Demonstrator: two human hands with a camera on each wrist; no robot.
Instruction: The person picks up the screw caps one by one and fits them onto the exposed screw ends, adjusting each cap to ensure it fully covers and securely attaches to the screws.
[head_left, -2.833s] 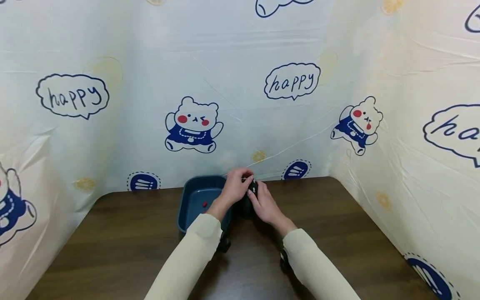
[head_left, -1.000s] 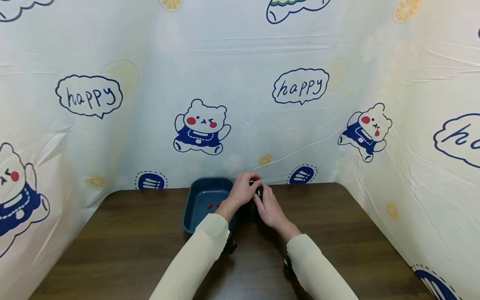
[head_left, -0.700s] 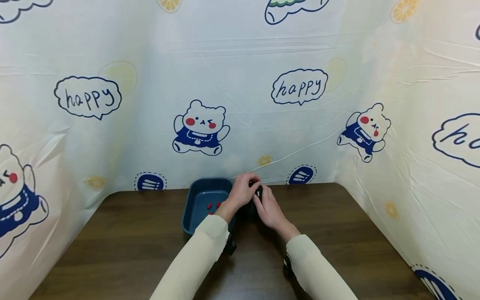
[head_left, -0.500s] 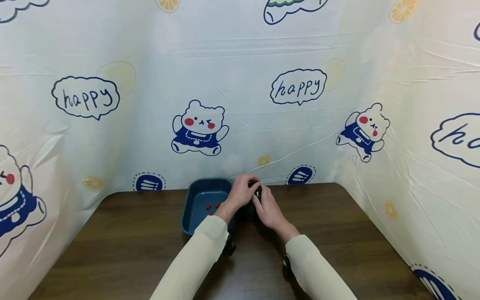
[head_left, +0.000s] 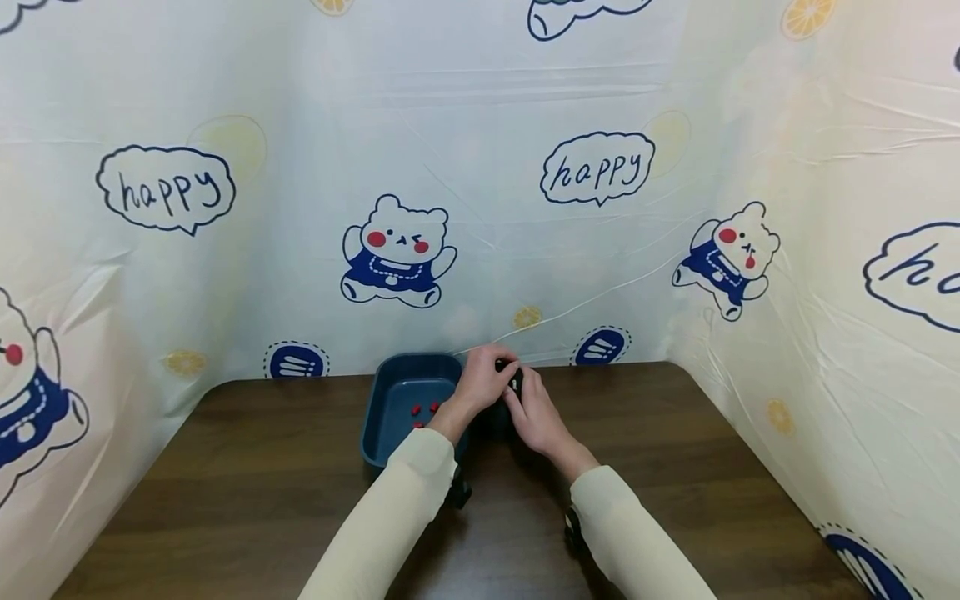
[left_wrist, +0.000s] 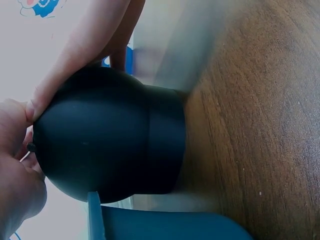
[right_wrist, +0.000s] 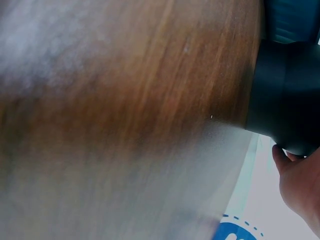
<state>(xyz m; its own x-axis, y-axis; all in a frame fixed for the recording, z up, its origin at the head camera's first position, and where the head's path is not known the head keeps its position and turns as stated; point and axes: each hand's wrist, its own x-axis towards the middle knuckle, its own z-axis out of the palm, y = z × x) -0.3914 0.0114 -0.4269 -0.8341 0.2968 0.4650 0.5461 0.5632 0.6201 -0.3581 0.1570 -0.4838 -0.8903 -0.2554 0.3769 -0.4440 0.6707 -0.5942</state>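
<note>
A black rounded container with a narrower cylindrical base stands on the table, with my hands at its upper part. My right hand grips its right side, the thumb lying along the surface. From the left, my left hand curls its fingers and thumb at the top. A small ridged black knob shows there in the left wrist view. What else lies between the left fingertips is hidden. Just left of the container sits a blue tray with small red pieces in it, partly covered by my left forearm.
The brown wooden table extends to both sides and toward me. A printed sheet with bears and "happy" bubbles hangs behind and around it. Dark wrist cameras sit under both cuffs.
The head view has shifted slightly. More red pieces show in the tray than at the oldest frame. Both hands stay at the container's top, with barely any change over the last second.
</note>
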